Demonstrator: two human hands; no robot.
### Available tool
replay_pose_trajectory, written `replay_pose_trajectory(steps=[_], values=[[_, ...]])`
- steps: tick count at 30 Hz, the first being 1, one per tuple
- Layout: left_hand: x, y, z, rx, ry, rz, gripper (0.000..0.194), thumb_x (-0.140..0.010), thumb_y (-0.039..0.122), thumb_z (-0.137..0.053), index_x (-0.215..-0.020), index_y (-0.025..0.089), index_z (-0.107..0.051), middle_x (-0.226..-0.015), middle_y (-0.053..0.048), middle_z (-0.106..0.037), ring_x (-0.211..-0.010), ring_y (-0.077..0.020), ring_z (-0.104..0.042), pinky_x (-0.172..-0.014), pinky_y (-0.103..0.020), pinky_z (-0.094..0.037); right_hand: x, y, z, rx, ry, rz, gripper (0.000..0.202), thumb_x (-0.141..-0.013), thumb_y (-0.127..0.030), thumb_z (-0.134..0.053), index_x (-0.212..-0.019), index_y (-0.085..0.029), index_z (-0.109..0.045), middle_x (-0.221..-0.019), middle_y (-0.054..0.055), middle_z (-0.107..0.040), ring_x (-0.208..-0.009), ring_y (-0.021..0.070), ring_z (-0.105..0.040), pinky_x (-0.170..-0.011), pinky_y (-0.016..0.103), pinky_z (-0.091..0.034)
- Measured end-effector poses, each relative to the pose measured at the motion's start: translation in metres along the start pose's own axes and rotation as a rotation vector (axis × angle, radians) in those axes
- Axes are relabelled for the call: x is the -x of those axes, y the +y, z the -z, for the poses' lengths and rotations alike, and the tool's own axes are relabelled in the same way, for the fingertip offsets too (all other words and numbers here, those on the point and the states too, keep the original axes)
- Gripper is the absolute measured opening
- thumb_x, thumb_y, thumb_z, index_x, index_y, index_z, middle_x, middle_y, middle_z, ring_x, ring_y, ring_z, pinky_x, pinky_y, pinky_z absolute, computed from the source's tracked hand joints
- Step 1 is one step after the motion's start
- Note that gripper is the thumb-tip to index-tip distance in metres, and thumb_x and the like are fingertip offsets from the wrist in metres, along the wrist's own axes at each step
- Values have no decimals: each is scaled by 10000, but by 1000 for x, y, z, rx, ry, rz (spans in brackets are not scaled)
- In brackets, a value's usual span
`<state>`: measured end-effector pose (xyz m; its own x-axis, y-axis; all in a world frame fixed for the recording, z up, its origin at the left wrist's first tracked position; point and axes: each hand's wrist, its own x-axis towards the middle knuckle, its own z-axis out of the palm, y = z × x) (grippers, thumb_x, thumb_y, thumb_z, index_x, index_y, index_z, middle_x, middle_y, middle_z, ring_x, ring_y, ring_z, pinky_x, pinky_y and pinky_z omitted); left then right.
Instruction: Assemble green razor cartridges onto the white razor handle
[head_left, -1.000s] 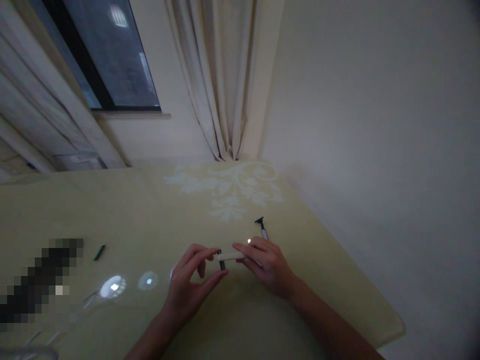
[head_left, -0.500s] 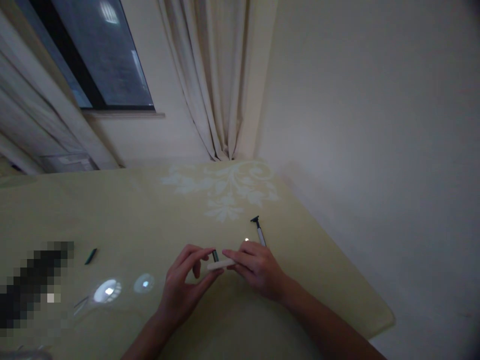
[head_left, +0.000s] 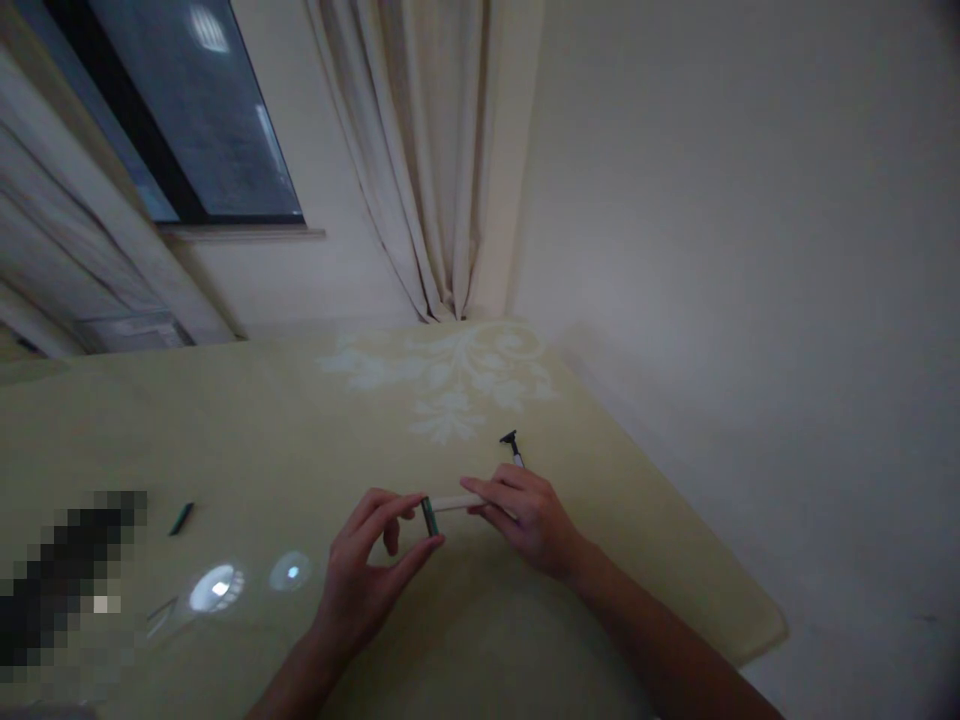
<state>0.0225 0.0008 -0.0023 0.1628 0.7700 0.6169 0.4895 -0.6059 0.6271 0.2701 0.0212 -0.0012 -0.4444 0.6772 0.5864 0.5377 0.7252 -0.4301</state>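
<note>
My left hand (head_left: 375,560) pinches a small dark green razor cartridge (head_left: 430,517) upright by its two ends, between thumb and index finger. My right hand (head_left: 525,515) grips a slim white stick (head_left: 454,502), whose far end is up against the cartridge or just behind it; its exact kind is not clear. Just beyond my right hand lies a razor (head_left: 511,443) with a black head, its handle mostly covered by the hand. Another small dark green piece (head_left: 181,519), much like the cartridge, rests on the table to the left.
A pale yellow covered table (head_left: 337,430) with a white floral print runs to the wall (head_left: 712,250). Bright light reflections show on it at left, near a pixelated dark area. Curtains (head_left: 420,150) and a window (head_left: 202,110) stand behind.
The white stick has risen from across the cartridge's lower part to its upper side, and my right hand has moved up with it, covering more of the razor's handle. My left hand keeps its pinch.
</note>
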Motion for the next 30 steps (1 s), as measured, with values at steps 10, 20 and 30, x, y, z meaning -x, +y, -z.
replay_pose_trajectory(steps=[10, 20, 30], values=[[1, -10, 0, -36, 2, -25, 355, -934, 360, -785, -1260, 251, -694, -929, 2, -620, -659, -121, -580, -672, -256, -541, -1, 3, -1, 88, -21, 65, 398, -1121, -425, -499, -1294, -177, -758, -816, 59, -655, -749, 175, -581, -692, 286, -432], [1, -28, -15, -2, -38, 119, 352, -905, 449, -771, -1177, 230, -722, -927, -2, -625, -612, -122, -532, -704, -298, -526, -11, 30, 32, -162, 139, -177, 457, -1108, -508, -487, -1229, -179, -780, -848, 60, -661, -771, 180, -591, -714, 278, -466], [-48, -28, -80, -106, -404, 295, 357, -815, 394, -820, -1116, 206, -780, -796, 2, -659, -724, -185, -628, -704, -299, -492, -7, 87, 50, 101, 11, -618, 422, -1003, -367, -580, -657, -163, -709, -594, 5, -558, -608, 163, -519, -589, 274, -308]])
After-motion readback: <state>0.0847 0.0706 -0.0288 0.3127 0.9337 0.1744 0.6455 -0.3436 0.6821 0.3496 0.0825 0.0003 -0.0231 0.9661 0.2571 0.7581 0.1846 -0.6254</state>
